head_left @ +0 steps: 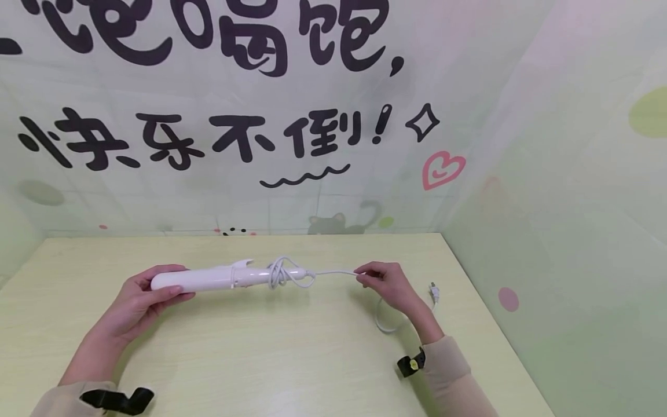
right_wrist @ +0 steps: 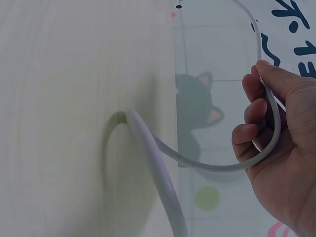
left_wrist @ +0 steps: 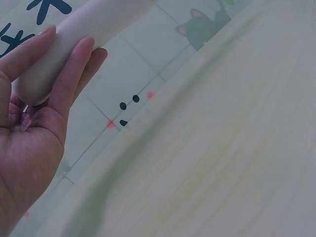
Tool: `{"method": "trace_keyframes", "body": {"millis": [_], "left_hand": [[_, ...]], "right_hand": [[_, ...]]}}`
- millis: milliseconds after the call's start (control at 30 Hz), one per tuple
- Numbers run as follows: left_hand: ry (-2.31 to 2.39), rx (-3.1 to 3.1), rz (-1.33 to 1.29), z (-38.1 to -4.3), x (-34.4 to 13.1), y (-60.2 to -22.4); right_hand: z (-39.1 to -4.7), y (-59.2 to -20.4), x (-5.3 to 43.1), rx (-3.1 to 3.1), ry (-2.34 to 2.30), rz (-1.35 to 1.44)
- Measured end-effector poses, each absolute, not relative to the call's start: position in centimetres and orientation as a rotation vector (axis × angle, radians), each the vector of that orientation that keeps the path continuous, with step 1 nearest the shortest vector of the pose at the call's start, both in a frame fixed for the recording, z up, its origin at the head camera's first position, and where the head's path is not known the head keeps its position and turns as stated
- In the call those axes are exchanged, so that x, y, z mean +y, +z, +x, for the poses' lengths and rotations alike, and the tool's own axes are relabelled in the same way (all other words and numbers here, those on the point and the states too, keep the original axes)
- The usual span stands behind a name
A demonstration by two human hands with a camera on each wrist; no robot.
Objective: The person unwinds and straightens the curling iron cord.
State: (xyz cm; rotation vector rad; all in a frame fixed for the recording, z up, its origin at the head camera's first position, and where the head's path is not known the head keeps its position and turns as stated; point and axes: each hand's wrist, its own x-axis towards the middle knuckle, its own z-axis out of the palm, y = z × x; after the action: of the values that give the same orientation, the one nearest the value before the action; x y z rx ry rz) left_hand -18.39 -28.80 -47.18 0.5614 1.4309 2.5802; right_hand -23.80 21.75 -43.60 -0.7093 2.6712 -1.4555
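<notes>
A white curling iron (head_left: 205,280) is held level above the table, its thick rounded end to the left and a small lever standing up near its middle. My left hand (head_left: 138,301) grips that rounded end between thumb and fingers. In the left wrist view the fingers wrap the smooth white barrel (left_wrist: 79,39). Loops of white cord (head_left: 280,275) are wound round the thinner right part. From there the cord runs right to my right hand (head_left: 388,285), which pinches it between thumb and forefinger. In the right wrist view the cord (right_wrist: 217,168) curves past the palm.
The cord's free end loops on the pale wooden table (head_left: 271,359) and finishes in a two-pin plug (head_left: 435,292) to the right of my right hand. A printed sheet (head_left: 234,197) stands behind the table, with another wall (head_left: 573,260) along its right edge.
</notes>
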Motion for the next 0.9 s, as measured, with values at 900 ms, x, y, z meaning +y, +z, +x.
{"method": "trace_keyframes", "body": {"millis": [900], "left_hand": [[2.566,1.461,0.567,-18.3,-28.2,-47.2]], "right_hand": [[-23.2,-41.8,16.9,2.575,-1.612,-1.044]]}}
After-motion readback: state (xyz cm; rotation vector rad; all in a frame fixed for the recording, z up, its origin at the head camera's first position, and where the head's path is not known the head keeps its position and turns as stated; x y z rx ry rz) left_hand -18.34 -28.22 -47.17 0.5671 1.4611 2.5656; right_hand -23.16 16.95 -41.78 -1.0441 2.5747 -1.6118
